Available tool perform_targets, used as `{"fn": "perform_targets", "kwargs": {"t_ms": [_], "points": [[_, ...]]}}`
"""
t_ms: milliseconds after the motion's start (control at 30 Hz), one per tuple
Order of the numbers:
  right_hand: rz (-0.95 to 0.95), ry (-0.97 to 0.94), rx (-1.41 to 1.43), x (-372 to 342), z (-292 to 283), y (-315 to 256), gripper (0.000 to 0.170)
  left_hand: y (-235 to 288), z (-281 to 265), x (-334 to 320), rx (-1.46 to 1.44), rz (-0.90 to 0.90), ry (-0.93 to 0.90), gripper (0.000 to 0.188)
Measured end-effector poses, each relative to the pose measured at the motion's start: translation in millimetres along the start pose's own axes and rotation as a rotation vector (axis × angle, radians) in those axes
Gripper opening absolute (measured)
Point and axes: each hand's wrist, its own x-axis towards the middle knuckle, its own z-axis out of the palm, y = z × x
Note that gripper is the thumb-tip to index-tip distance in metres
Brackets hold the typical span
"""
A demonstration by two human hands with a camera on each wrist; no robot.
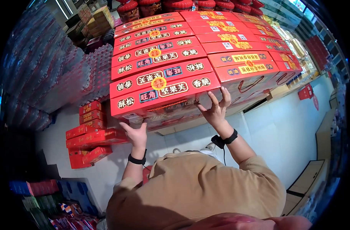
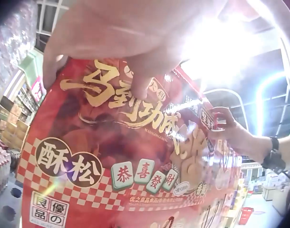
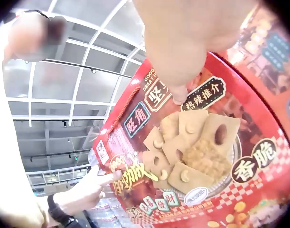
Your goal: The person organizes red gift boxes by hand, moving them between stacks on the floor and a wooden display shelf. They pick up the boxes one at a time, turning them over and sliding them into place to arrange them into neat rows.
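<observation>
A red gift box point(image 1: 162, 92) with gold Chinese lettering and pictured nut pastries is at the near edge of a wide stack of similar boxes. My left hand point(image 1: 136, 135) is at its lower left corner, thumb spread over the front face and fingers toward the left side. In the left wrist view this left hand point(image 2: 130, 35) covers the upper front of the box. My right hand point(image 1: 217, 109) touches the right end, fingers extended up by the corner and thumb against the front. The right wrist view shows that thumb point(image 3: 178, 92) on the printed front.
More red boxes point(image 1: 248, 63) adjoin on the right, with round red containers point(image 1: 177, 5) behind them. Smaller red boxes point(image 1: 92, 136) lie on the floor at left. Beyond stand shrink-wrapped bottle stacks point(image 1: 94, 73). Pale floor point(image 1: 267, 130) extends at right.
</observation>
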Motion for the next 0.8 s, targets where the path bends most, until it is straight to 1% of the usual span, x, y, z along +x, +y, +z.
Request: {"fn": "perform_targets", "kwargs": {"t_ms": [33,133,233,267,300,333,367,433,467,500,533,600,700,733,767,800], "points": [[0.009,0.028,0.001,-1,2,1,0.088,1,1,-1,-0.006,-0.005,-0.003,0.114],[0.019,-0.010,-0.208,-6,2,-7,0.088,-2,8,-6,-0.022,0.008,0.015,0.115],[-0.044,-0.027,-0.181,0,1,-11,0.087,-7,6,-9,-0.001,-0.011,0.012,0.115],[-0.040,-0.039,-0.146,7,2,-14,0.087,-8,7,-6,0.003,-0.022,0.011,0.115],[-0.032,-0.059,-0.111,9,1,-19,0.087,-13,7,-4,-0.011,0.000,-0.013,0.120],[-0.022,-0.082,-0.077,10,-1,-24,0.087,-20,7,-4,-0.015,-0.036,-0.034,0.122],[-0.033,-0.123,-0.075,9,1,-25,0.089,-29,9,-4,-0.020,-0.071,-0.057,0.124],[-0.028,-0.105,-0.004,13,8,-33,0.094,-50,18,1,0.012,-0.106,-0.094,0.124],[-0.021,-0.101,0.035,13,11,-38,0.097,-58,20,3,0.057,-0.112,-0.113,0.121],[-0.053,-0.107,0.017,12,14,-41,0.104,-68,19,5,0.044,-0.074,-0.127,0.117],[-0.036,-0.097,0.040,14,17,-44,0.106,-66,16,9,0.030,-0.035,-0.142,0.113],[0.006,-0.085,0.080,13,20,-53,0.110,-63,11,14,-0.121,0.131,-0.168,0.104],[-0.088,0.028,0.004,5,44,-45,0.119,-71,15,23,-0.168,0.152,-0.217,0.090],[-0.119,0.070,-0.020,5,53,-42,0.122,-67,16,25,-0.188,0.173,-0.207,0.088],[-0.149,0.135,-0.066,6,63,-38,0.120,-64,15,27,-0.206,0.193,-0.198,0.085],[-0.146,0.155,-0.068,4,69,-36,0.118,-61,14,29,-0.216,0.194,-0.199,0.084]]}}
